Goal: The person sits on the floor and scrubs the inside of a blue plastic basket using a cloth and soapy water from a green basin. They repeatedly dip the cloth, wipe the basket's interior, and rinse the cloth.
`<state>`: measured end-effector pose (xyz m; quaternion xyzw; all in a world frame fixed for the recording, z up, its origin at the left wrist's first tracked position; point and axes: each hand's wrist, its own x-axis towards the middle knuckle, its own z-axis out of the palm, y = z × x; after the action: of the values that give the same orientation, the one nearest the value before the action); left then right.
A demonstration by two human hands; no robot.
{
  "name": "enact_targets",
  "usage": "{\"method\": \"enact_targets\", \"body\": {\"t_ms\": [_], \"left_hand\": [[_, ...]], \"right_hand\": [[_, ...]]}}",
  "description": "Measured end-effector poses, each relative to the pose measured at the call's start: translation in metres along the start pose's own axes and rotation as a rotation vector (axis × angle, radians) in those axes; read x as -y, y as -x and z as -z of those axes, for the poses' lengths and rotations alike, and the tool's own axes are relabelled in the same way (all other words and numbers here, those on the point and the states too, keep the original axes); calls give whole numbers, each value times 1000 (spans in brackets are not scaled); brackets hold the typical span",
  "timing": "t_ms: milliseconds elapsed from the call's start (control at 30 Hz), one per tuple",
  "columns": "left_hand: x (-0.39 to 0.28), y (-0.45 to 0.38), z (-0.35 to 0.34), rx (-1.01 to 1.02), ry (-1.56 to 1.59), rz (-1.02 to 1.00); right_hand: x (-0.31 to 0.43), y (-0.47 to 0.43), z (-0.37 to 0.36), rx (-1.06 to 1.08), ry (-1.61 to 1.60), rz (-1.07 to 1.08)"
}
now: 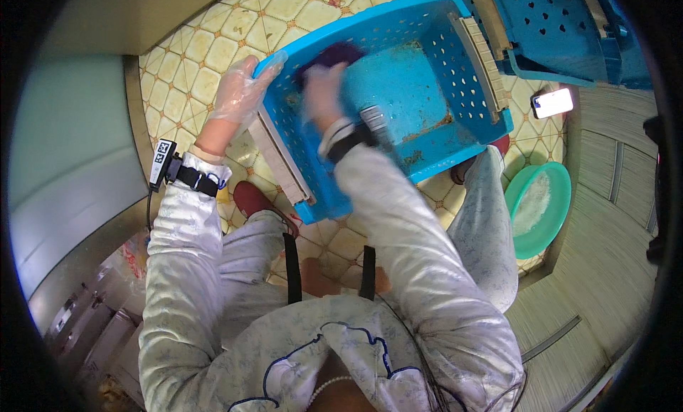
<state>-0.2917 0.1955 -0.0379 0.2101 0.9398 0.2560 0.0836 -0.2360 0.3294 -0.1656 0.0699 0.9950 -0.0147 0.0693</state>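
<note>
A blue plastic basket (395, 92) with perforated walls and beige handles lies before me over the tiled floor, brown grime along the edges of its bottom. My left hand (243, 92), in a clear disposable glove, grips the basket's rim at the left end. Inside the basket, my right hand (323, 94) is blurred and holds a dark purple cloth (339, 57) against the inner far-left wall. Both of my wrists carry black straps with small devices.
A green basin (539, 209) with suds stands at the right by the cabinets (597, 198). More blue baskets (549, 28) are at the upper right, near a lit phone (552, 103) on the floor. My red shoes (259, 201) flank the basket.
</note>
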Motion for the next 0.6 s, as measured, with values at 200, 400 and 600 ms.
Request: {"method": "enact_targets", "body": {"t_ms": [200, 400, 600], "left_hand": [[-6, -5, 0, 81, -78, -16], [4, -10, -2, 148, -226, -147], [5, -5, -6, 174, -134, -60]], "right_hand": [[-21, 24, -41, -390, -682, 437], [-203, 7, -22, -617, -518, -423], [-123, -22, -44, -413, -938, -617]]}}
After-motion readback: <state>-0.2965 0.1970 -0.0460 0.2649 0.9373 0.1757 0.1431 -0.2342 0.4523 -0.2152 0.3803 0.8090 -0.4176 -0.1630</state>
